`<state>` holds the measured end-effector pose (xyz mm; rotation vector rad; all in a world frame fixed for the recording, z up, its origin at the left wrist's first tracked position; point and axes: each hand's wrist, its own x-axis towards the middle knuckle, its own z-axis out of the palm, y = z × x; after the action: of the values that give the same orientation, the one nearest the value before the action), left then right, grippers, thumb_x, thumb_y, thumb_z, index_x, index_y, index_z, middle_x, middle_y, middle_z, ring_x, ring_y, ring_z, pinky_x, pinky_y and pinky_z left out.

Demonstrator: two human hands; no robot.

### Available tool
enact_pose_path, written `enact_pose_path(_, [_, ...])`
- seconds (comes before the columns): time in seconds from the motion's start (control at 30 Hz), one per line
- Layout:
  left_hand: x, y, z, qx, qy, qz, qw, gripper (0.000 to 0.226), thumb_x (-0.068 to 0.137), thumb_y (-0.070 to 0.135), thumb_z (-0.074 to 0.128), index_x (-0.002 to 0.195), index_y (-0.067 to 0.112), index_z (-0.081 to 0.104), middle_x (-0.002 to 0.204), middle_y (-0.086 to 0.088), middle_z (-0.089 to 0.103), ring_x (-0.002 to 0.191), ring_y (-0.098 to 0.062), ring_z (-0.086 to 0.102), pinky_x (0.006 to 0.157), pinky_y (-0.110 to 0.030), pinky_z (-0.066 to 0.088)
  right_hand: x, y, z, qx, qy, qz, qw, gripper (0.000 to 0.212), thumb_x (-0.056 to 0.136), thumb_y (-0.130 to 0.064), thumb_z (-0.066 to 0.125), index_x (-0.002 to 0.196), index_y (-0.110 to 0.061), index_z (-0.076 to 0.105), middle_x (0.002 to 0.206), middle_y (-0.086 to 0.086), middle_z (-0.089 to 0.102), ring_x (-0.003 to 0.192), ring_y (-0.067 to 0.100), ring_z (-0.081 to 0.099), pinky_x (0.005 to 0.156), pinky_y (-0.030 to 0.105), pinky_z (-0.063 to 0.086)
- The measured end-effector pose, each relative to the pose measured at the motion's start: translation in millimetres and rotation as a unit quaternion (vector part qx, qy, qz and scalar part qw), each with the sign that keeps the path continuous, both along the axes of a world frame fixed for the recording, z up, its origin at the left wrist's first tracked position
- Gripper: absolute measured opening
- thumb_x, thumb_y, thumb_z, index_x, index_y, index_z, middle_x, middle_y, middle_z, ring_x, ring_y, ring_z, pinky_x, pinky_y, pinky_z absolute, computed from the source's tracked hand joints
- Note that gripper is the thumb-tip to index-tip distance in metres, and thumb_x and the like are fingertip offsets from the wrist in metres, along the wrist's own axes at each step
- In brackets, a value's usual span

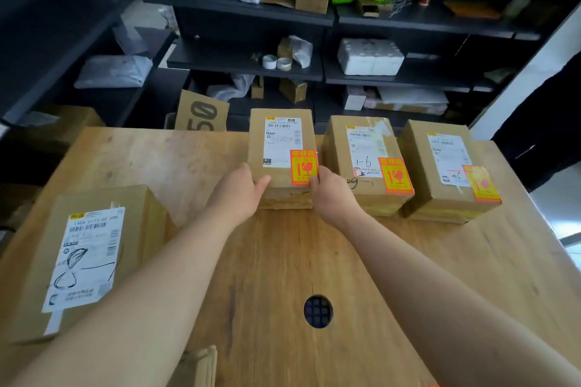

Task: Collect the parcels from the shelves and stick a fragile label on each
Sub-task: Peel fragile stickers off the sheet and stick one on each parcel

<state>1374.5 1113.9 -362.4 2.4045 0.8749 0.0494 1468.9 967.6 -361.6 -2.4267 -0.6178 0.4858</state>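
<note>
Three brown parcels stand in a row at the far side of the wooden table [283,261]. Each carries a white shipping label and an orange-red fragile label. My left hand [240,190] grips the near left corner of the left parcel [279,173], thumb on its top. My right hand [330,195] holds its near right corner, thumb on its fragile label [303,166]. The middle parcel [361,163] and the right parcel [440,166] stand untouched. A larger parcel [91,254] lies at the near left with a scribbled white label and no fragile label that I can see.
Dark shelves [239,6] behind the table hold bags, small boxes, tape rolls [276,62] and a white foam block [369,56]. A cardboard piece marked 50 [201,113] stands behind the table. A round cable hole [318,311] sits near me. Cardboard pokes up at the bottom edge [198,364].
</note>
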Motion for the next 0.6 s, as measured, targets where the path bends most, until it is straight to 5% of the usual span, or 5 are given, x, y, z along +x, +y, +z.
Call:
enact_pose_path(0.2, [-0.5,-5.4,6.1,0.052,0.037,-0.009,0.998,0.038,0.097,0.042,0.043,0.111,0.007,0.052,0.108,-0.011,0.061,0.093,-0.027,0.055,0.075,-0.037,0.046,-4.6,1.4,5.1,-0.057,-0.042,0.017,0.997,0.017,0.1,-0.013,0.038,0.109,-0.002,0.049,0.101,0.012,0.058,0.09,0.027,0.056,0.068,0.034,0.041])
enact_pose_path(0.4, [-19.3,-24.7,35.0,0.223,0.043,-0.078,0.971,0.034,0.098,0.036,0.04,0.117,0.012,0.055,0.112,-0.007,0.059,0.105,-0.027,0.052,0.084,-0.038,0.044,-21.1,-13.8,31.8,-0.124,-0.16,0.071,0.977,0.016,0.094,-0.006,0.049,0.102,-0.011,0.061,0.097,0.005,0.061,0.085,0.025,0.06,0.066,0.035,0.053])
enact_pose_path(0.6, [-63.4,-66.1,68.4,0.308,0.028,-0.114,0.944,0.03,0.097,0.035,0.042,0.112,0.015,0.058,0.11,-0.005,0.061,0.103,-0.025,0.052,0.087,-0.038,0.042,-57.8,-50.7,60.7,-0.121,-0.245,0.082,0.958,0.012,0.096,-0.015,0.048,0.097,-0.011,0.059,0.09,0.001,0.061,0.083,0.021,0.061,0.068,0.033,0.054])
